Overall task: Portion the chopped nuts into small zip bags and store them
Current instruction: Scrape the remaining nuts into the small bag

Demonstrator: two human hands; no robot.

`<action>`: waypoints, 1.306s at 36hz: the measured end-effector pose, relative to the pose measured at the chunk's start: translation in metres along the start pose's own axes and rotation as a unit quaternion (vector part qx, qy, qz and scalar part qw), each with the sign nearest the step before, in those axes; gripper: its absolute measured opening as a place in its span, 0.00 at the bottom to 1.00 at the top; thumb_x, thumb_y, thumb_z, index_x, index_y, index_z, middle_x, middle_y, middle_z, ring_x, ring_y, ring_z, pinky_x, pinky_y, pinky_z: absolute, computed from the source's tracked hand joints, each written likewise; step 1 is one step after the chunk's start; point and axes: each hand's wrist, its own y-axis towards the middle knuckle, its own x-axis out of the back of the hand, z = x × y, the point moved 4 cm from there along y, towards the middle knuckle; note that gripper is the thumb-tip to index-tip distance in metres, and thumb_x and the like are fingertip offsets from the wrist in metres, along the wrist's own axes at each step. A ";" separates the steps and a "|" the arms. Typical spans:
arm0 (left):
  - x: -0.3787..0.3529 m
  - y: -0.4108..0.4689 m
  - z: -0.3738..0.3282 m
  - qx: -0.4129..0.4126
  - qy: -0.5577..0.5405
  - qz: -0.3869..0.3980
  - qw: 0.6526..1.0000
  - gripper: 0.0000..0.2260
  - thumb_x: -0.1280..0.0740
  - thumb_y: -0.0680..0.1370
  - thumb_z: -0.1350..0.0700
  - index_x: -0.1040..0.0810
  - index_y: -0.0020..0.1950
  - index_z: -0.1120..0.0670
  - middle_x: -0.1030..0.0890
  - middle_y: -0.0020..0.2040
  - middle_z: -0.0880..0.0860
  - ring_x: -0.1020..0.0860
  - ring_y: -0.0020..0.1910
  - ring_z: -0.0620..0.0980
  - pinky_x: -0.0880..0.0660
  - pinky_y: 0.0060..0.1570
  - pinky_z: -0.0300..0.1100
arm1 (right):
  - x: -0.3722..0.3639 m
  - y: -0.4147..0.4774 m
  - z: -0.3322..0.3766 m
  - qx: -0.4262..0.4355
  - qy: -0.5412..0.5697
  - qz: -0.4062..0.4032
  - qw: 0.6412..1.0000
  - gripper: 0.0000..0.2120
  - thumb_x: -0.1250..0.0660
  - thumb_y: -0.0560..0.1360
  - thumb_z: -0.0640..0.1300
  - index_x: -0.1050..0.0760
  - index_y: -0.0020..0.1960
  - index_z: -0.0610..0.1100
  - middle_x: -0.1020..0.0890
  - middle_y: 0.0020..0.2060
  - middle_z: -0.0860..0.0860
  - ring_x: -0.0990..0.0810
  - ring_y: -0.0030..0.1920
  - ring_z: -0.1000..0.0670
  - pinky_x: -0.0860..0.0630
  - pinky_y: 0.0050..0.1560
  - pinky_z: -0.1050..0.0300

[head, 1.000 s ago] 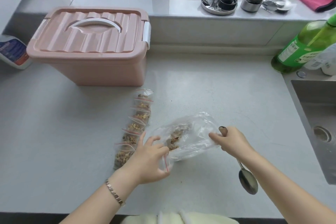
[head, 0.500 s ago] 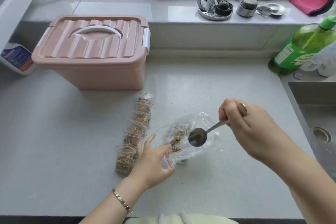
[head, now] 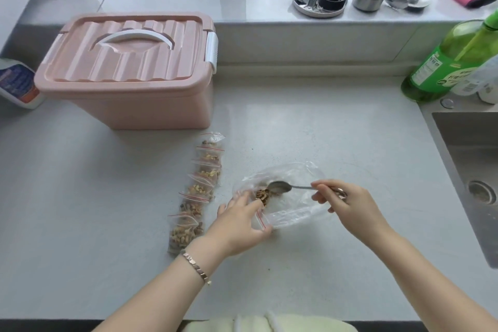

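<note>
A pale grey worktop is seen from above; on its far left part a pink storage box is placed, with the lid closed and a white handle laid flat on it; at the right edge a steel sink is set into the surface, and a green bottle is stood behind its corner. Near the middle a clear plastic bag is laid open on the worktop; just to its left a row of small zip bags, each filled with nuts and marked by a red strip, is laid overlapping, running from the near side towards the box. The hands are kept apart; the near left edge of the clear bag, where a red strip is seen, is gripped by the left hand; the end of a metal spoon is pinched by the right hand. The spoon bowl is held inside the bag mouth, just beside a little heap of chopped nuts; whether they are touched by it cannot be told.
</note>
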 end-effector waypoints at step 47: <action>0.021 -0.047 -0.010 -0.029 -0.191 -0.293 0.936 0.09 0.26 0.66 0.50 0.25 0.39 0.49 0.23 0.38 0.44 0.26 0.42 0.40 0.34 0.44 0.27 | 0.014 -0.018 -0.037 -0.207 0.263 -0.037 0.942 0.17 0.44 0.79 0.50 0.22 0.48 0.39 0.17 0.31 0.46 0.22 0.29 0.54 0.28 0.34 0.62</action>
